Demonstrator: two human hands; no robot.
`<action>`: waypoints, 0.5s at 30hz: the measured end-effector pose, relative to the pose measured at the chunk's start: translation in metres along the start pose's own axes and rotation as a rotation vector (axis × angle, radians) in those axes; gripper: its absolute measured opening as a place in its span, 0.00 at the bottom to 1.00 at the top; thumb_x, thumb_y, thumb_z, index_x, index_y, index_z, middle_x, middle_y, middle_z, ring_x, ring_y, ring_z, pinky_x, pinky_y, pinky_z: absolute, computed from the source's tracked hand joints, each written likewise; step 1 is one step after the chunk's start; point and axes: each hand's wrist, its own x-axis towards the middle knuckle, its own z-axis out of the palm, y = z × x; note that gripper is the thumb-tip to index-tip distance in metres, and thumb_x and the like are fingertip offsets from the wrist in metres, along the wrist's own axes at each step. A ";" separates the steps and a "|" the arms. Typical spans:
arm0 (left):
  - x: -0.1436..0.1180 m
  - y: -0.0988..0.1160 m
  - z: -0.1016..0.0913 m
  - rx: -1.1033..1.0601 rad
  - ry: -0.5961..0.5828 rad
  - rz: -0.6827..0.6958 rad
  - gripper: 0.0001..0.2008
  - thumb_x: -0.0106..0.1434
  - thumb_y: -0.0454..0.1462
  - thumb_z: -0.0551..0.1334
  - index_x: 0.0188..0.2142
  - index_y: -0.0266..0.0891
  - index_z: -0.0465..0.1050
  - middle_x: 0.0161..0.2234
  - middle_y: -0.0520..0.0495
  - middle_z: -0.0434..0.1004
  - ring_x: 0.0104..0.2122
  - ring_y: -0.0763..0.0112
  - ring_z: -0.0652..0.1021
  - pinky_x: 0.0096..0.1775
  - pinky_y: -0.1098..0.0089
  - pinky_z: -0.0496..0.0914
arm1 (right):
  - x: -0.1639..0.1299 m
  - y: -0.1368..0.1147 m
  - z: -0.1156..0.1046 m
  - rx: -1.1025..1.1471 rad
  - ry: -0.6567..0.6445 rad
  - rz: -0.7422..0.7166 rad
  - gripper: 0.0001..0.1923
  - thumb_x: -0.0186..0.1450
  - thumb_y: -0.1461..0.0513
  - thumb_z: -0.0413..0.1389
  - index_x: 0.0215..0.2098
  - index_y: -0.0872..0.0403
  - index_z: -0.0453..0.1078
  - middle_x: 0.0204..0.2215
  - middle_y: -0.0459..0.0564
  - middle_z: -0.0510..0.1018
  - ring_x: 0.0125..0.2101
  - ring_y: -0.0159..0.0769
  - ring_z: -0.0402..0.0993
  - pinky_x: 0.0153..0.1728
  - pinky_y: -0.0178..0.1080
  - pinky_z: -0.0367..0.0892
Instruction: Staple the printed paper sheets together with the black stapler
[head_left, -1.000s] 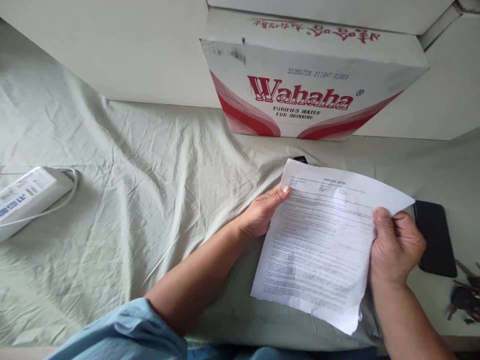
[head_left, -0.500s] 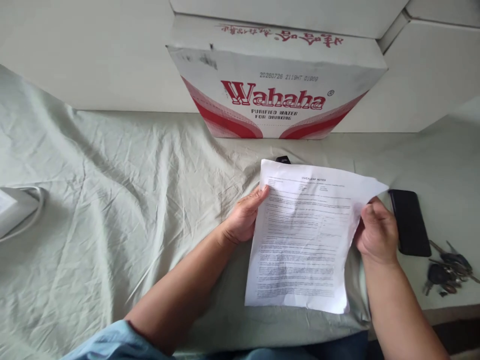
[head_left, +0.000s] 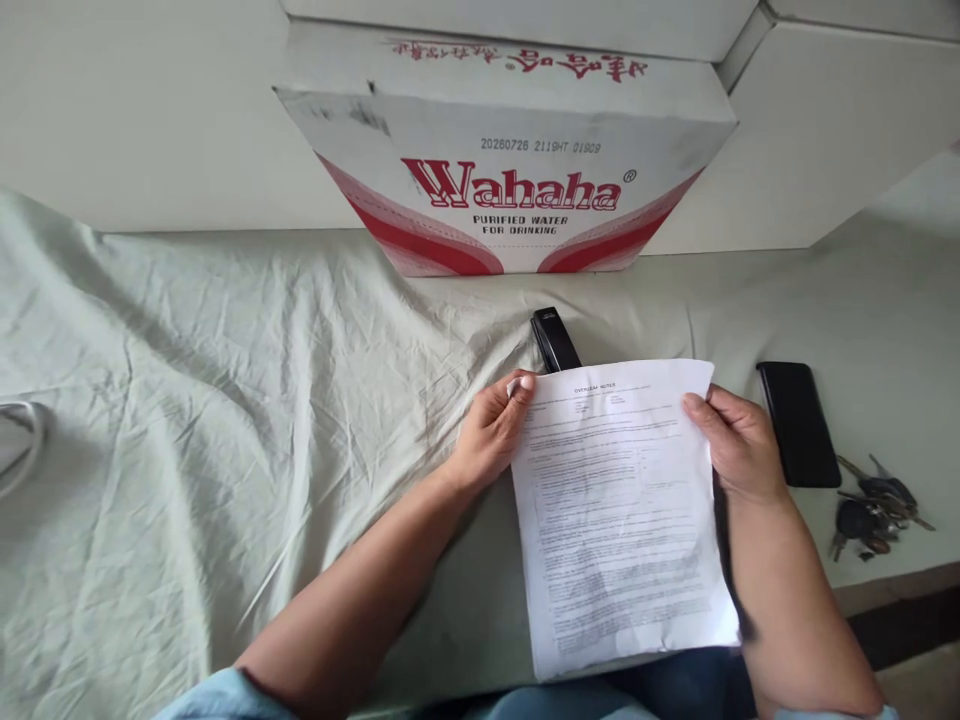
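1. White printed sheets of paper [head_left: 622, 510] are held at both top corners: the left hand [head_left: 491, 435] pinches the upper left corner, fingers curled over a small fold there, and the right hand [head_left: 739, 445] has its grip closed on the upper right edge, thumb on the printed face and fingers behind.
2. Taking the paper as landmark: it sits upright in front of the person, its lower edge hanging past the near edge of the table [head_left: 885, 570], with dense lines of small print and a short heading at the top. The text is too small to read.
3. Just beyond the paper's top edge, partly hidden by it, lies a black stapler [head_left: 553, 338] on the cloth.
4. To the right of the paper, just beside the right hand, a black phone [head_left: 799, 425] lies flat, screen dark.
5. Further right of the paper, past the phone, a bunch of keys [head_left: 874, 505] rests near the table's edge.
6. Under and to the left of the paper spreads a wrinkled pale green cloth [head_left: 225, 400].
7. Well behind the paper, against the wall, stands a white and red cardboard box [head_left: 510, 170] printed "Wahaha purified water for drinking".
8. Far to the left of the paper, at the frame's edge, a white cable [head_left: 19, 445] shows in part.
9. Below the paper on the left, a light blue sleeve [head_left: 217, 700] covers the left upper arm.
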 end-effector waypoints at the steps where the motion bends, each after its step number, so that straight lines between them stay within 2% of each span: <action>1: 0.000 0.000 0.000 0.051 -0.022 0.017 0.32 0.71 0.66 0.63 0.33 0.39 0.69 0.25 0.55 0.63 0.25 0.77 0.63 0.27 0.73 0.59 | 0.001 0.000 0.002 0.026 0.007 0.012 0.18 0.66 0.44 0.71 0.33 0.50 0.82 0.27 0.45 0.81 0.27 0.36 0.75 0.30 0.37 0.70; 4: 0.000 0.000 0.000 0.150 -0.076 0.046 0.32 0.72 0.66 0.60 0.35 0.38 0.72 0.28 0.53 0.67 0.27 0.74 0.66 0.29 0.72 0.62 | 0.003 -0.001 0.004 0.028 0.043 0.025 0.20 0.65 0.43 0.71 0.31 0.50 0.79 0.24 0.44 0.78 0.25 0.34 0.72 0.28 0.37 0.69; 6: 0.000 -0.002 0.000 0.177 -0.071 0.039 0.31 0.72 0.65 0.61 0.37 0.38 0.73 0.29 0.52 0.69 0.28 0.74 0.68 0.30 0.72 0.63 | 0.004 -0.001 0.002 -0.025 0.046 0.019 0.22 0.66 0.43 0.70 0.29 0.50 0.78 0.23 0.44 0.76 0.24 0.34 0.69 0.26 0.37 0.66; 8: -0.001 -0.003 0.001 0.215 -0.050 0.017 0.29 0.73 0.63 0.62 0.37 0.39 0.72 0.27 0.53 0.67 0.26 0.74 0.66 0.28 0.72 0.61 | 0.004 0.000 -0.003 -0.081 0.008 0.022 0.23 0.66 0.42 0.70 0.28 0.51 0.77 0.22 0.44 0.75 0.24 0.34 0.68 0.25 0.37 0.65; 11: -0.001 0.000 0.001 0.334 -0.044 0.004 0.25 0.75 0.58 0.59 0.32 0.40 0.69 0.23 0.55 0.61 0.23 0.76 0.62 0.26 0.72 0.56 | 0.005 0.000 -0.013 -0.110 -0.065 0.064 0.23 0.65 0.42 0.70 0.29 0.51 0.79 0.24 0.45 0.78 0.26 0.36 0.71 0.27 0.38 0.67; 15: -0.001 0.012 0.001 0.540 -0.153 0.014 0.18 0.73 0.47 0.58 0.31 0.39 0.72 0.23 0.54 0.67 0.24 0.75 0.65 0.28 0.71 0.58 | 0.007 -0.006 -0.019 -0.083 -0.094 0.149 0.23 0.64 0.40 0.69 0.33 0.50 0.80 0.26 0.46 0.80 0.28 0.38 0.74 0.29 0.39 0.70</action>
